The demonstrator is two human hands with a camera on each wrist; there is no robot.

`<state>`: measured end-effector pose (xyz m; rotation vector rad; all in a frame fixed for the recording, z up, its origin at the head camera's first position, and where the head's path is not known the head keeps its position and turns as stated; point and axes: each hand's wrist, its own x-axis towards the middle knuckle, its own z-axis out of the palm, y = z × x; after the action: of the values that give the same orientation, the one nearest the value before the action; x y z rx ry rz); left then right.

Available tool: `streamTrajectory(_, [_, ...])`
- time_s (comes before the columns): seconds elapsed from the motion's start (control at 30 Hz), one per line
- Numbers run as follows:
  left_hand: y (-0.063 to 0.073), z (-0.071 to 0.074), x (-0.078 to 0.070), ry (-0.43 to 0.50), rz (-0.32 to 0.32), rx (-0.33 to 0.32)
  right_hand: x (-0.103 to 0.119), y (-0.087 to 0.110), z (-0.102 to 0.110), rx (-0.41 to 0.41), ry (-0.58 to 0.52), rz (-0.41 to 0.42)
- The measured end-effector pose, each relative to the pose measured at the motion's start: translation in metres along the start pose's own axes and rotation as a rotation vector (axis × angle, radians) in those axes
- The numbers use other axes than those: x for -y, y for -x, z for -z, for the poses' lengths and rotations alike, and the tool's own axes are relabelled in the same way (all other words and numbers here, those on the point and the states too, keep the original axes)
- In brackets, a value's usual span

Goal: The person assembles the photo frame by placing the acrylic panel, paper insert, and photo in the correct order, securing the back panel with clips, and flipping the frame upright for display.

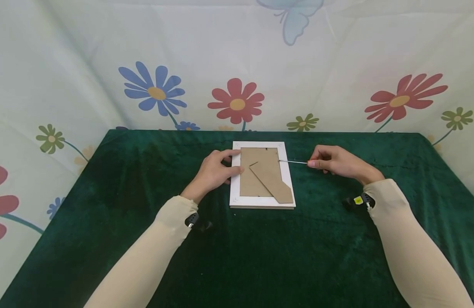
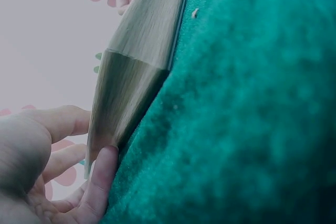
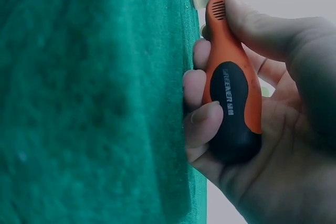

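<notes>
A white picture frame (image 1: 235, 188) lies face down on the green cloth, its brown backing board (image 1: 256, 179) and slanting stand leg (image 1: 273, 186) uppermost. My left hand (image 1: 214, 170) grips the frame's left side, thumb and a fingertip reaching over the rim; in the left wrist view other fingers press against the wood-grained side (image 2: 123, 90). With curled fingers, my right hand (image 1: 337, 160) holds a screwdriver (image 3: 231, 82) by its orange and black handle. Its thin shaft (image 1: 294, 161) crosses the frame's right border, and the tip is at the backing board's right edge.
Dark green velvet-like cloth (image 1: 237, 256) covers the table. Behind it hangs a pale curtain (image 1: 298, 85) printed with flowers and a butterfly. Small light specks (image 2: 195, 13) lie on the cloth near the frame. Each wrist carries a small black camera (image 1: 360, 201).
</notes>
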<state>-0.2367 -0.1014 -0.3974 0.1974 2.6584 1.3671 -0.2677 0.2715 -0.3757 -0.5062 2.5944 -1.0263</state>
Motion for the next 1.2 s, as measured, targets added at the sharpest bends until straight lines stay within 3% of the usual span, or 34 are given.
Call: streamTrajectory(1.2, [-0.002,0.002,0.001,-0.007,-0.029,0.019,0.012,0.004,0.0,-0.004,0.041,-0.002])
